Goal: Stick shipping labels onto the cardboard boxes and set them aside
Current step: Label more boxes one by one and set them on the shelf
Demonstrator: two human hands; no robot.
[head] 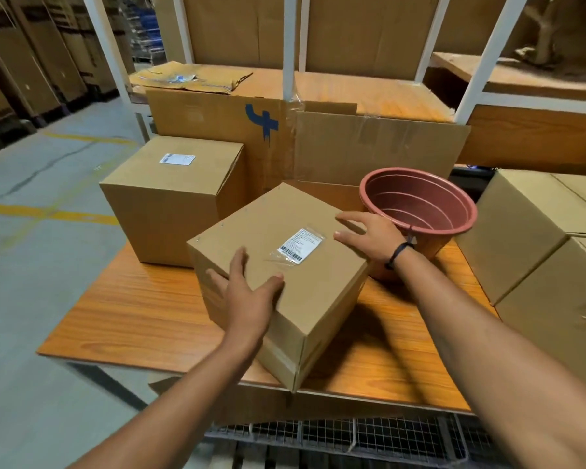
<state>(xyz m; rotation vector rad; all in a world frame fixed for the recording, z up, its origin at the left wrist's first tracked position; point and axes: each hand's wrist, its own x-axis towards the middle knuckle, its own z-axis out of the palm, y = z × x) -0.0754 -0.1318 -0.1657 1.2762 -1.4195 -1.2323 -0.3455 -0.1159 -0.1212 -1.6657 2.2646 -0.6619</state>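
- Orange warehouse tabletop [132, 316].
- Near box [285, 282]: barcode label [300, 246], print too small to read.
- Left hand [247, 292], right hand [369, 238]: grip slack, fingers flat on it, holding nothing.

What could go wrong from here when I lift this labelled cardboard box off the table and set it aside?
1. The brown cardboard box under your left hand and right hand has its near corner at the front edge of the orange wooden table; it may slip off.
2. The reddish-brown plastic pot leans close beside the box; swinging the box could knock it.
3. The white shipping label sits under wrinkled clear film, which might peel.
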